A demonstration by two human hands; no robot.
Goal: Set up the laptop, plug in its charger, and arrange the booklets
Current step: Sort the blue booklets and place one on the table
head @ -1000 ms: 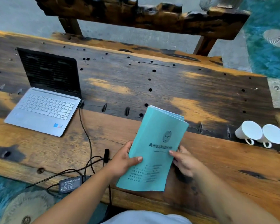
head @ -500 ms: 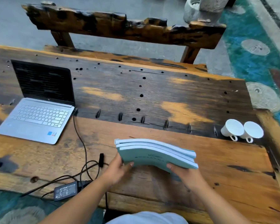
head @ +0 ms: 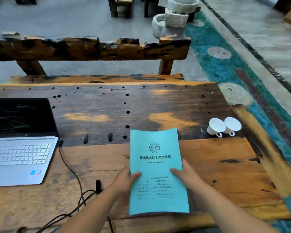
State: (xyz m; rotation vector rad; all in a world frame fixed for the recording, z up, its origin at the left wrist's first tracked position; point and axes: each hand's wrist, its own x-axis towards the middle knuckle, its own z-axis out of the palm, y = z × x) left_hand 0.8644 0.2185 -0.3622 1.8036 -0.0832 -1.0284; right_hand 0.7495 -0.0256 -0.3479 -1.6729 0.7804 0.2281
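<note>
The fingers of the left hand [head: 124,178] and right hand [head: 185,176] are pinching the teal booklets [head: 156,172] at both side edges, thumbs pressing on the cover, to the right of the laptop [head: 18,147]. The laptop is sitting open on the table [head: 225,174] with the charger cable [head: 71,170] reaching its side, so arranging the booklets is seemingly what is remaining.

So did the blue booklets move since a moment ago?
Yes. The booklets were edge-on and tipped flat; now the cover faces up, square to the table edge, in both hands, at about the same spot left of the cups.
</note>
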